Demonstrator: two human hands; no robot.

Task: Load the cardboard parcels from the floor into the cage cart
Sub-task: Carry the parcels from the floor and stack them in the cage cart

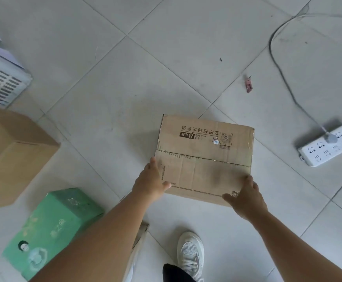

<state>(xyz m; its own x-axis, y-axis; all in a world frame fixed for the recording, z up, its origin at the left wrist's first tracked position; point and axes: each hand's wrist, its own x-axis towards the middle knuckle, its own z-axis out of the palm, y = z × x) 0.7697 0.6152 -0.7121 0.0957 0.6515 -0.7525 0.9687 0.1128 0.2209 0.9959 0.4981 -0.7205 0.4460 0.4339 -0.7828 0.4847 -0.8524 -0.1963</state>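
Worn brown cardboard parcel, taped seam, printed text, flat on floor mid-scene. Left hand and right hand gripping near corners.

A: Sleeves?
B: None showing; both forearms are bare, no watch or rings.
A: Footwear?
B: Wearing a white mesh sneaker, white laces, dark trouser cuff covering its heel.
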